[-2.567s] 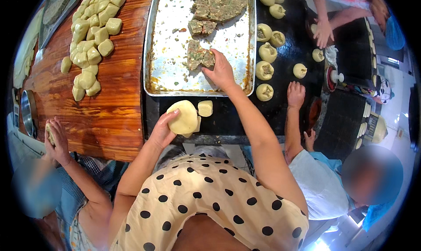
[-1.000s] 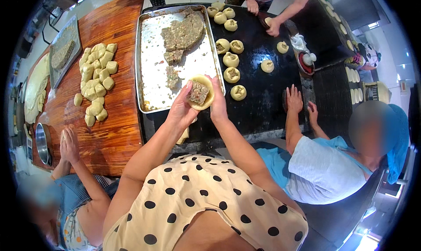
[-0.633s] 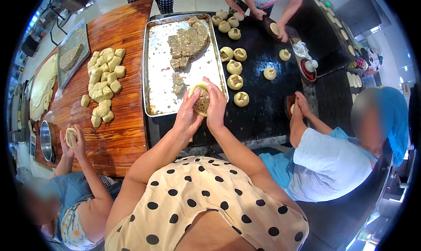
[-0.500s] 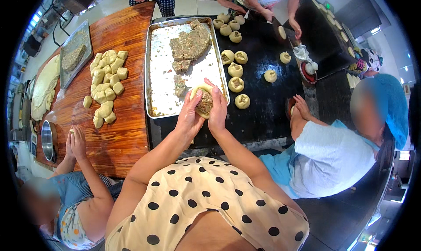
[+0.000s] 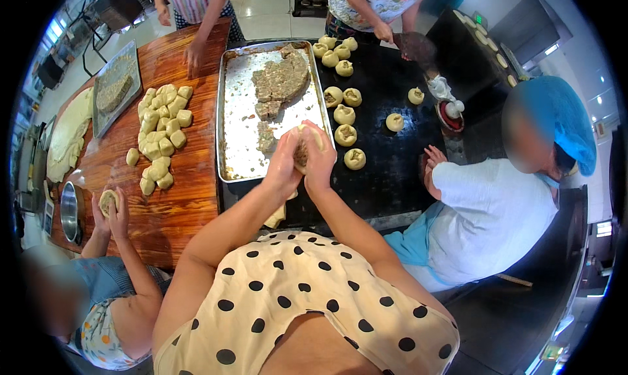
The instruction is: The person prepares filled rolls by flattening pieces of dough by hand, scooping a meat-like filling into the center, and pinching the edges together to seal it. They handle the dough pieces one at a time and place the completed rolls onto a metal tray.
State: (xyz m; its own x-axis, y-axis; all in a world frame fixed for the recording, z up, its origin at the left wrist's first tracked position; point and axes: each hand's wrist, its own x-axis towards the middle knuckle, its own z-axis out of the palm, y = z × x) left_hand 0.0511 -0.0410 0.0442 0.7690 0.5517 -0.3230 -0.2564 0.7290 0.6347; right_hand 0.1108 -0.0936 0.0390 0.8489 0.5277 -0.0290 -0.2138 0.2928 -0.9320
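Observation:
Over the near right corner of the metal tray [image 5: 230,159], my left hand [image 5: 284,165] and my right hand [image 5: 320,164] are cupped around a dough wrapper with filling [image 5: 301,154]. Its pale dough edge rises between my fingers, and the brownish filling shows in the gap between my palms. In the tray lies a slab of chopped filling [image 5: 282,79], with smaller lumps broken off on its near side. Several filled buns [image 5: 346,135], gathered at the top, stand on the black surface [image 5: 386,185] to the right of the tray.
Cut dough pieces [image 5: 157,123] lie on the wooden table [image 5: 190,211] at left, near a metal bowl [image 5: 72,211] and a smaller tray [image 5: 134,67]. Co-workers stand left, right and across. A red dish [image 5: 450,118] sits at the far right. More dough [image 5: 276,216] lies near my left forearm.
My hands have closed further around the dough, covering more filling. Across the table, one person reaches toward the dough pieces; another holds a dark flat tool. The left co-worker's dough now shows.

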